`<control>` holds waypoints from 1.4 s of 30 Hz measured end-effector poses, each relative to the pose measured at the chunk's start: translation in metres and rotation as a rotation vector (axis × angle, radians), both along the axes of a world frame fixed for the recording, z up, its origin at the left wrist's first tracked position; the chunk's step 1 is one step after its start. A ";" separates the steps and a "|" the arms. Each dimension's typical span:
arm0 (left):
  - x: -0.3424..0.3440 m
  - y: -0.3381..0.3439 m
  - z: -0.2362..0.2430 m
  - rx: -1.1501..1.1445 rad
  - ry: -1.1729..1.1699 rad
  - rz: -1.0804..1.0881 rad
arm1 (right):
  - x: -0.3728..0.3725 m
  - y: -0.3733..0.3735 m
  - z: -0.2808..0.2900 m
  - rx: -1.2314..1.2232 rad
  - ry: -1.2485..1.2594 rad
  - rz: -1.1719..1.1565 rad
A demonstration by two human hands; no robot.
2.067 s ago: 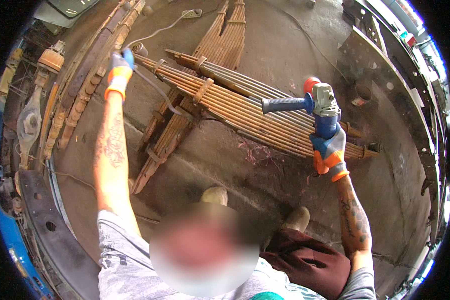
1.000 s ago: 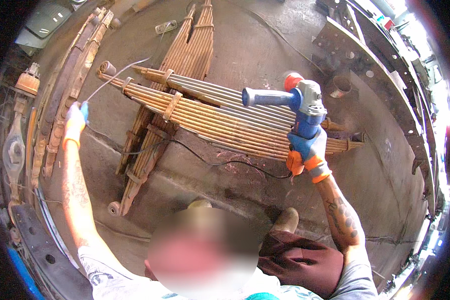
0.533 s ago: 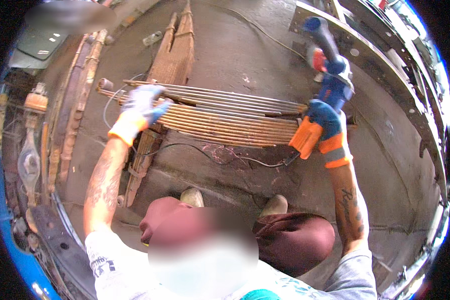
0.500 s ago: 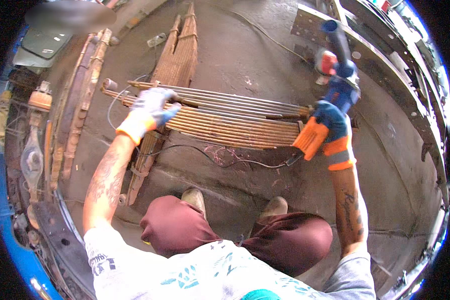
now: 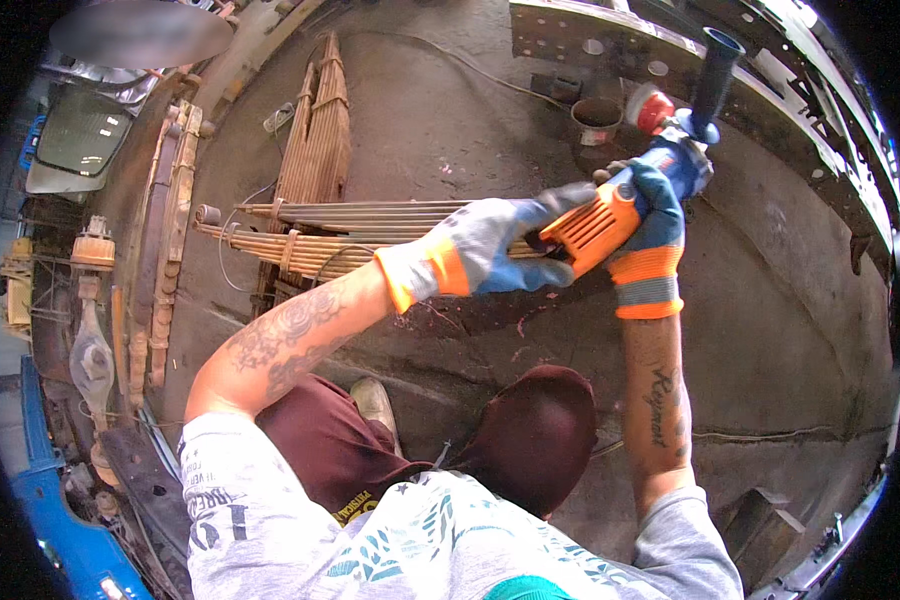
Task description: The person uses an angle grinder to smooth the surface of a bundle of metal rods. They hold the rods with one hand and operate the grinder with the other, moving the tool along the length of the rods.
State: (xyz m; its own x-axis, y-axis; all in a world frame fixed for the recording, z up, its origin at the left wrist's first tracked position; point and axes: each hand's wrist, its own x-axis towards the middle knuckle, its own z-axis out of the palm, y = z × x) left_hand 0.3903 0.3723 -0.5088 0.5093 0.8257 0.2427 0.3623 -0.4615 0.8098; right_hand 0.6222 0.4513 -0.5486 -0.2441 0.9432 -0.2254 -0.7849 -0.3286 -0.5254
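My right hand (image 5: 655, 225), in a blue, grey and orange glove, is closed around the body of an angle grinder (image 5: 595, 228). The tool has an orange rear housing, a blue front, a dark side handle and a red cup-shaped attachment (image 5: 650, 108) pointing up and away. My gloved left hand (image 5: 485, 245) grips the grinder's rear end, fingers above and thumb below. Beneath the hands, a stack of leaf springs (image 5: 370, 214) lies across the floor, its right part hidden by the gloves and tool. The leaves look rusty, with greyer strips on the far side.
More rusty leaf springs (image 5: 315, 130) extend away beyond the stack. Long leaf packs (image 5: 170, 240) and an axle housing (image 5: 92, 355) lie at left. A bucket (image 5: 597, 120) stands near a perforated steel frame rail (image 5: 670, 75) at far right. A cable (image 5: 470, 65) crosses the floor.
My left hand has left the leaf springs and moved right to the grinder's rear end. My right hand has shifted slightly left with the grinder, now tilted more to the right.
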 end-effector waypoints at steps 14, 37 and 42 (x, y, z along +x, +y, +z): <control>-0.052 -0.016 -0.041 -0.450 0.348 0.069 | 0.052 -0.028 -0.063 -0.125 0.071 0.021; -0.681 0.199 -0.323 -0.098 0.513 1.286 | -0.010 -0.048 0.009 -0.283 -0.453 -0.123; -0.745 0.281 -0.361 -0.187 0.803 1.212 | -0.082 -0.054 0.027 -0.314 -0.847 -0.290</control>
State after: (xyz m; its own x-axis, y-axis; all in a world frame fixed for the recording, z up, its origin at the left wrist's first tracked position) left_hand -0.3550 0.6535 -0.8696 -0.5603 0.8246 0.0781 0.8164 0.5339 0.2200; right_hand 0.5401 0.3972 -0.5216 0.3507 0.8078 -0.4737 -0.2565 -0.4036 -0.8782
